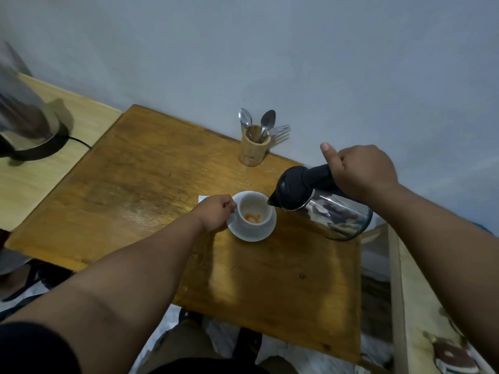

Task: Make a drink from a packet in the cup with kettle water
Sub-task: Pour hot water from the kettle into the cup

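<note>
A white cup (253,209) stands on a white saucer (267,230) in the middle of the wooden table (135,179). Orange and white powder lies in the cup's bottom. My left hand (216,213) grips the cup's handle at its left side. My right hand (361,171) holds the black handle of a steel kettle (326,209), thumb raised. The kettle is tilted left, its black spout touching the cup's right rim. A white packet corner (203,197) shows behind my left hand.
A wooden holder (253,148) with two spoons and a fork stands by the wall. A second steel kettle on a black base (29,122) sits on a paler table at the left, its cord trailing right. My knees are below the table's near edge.
</note>
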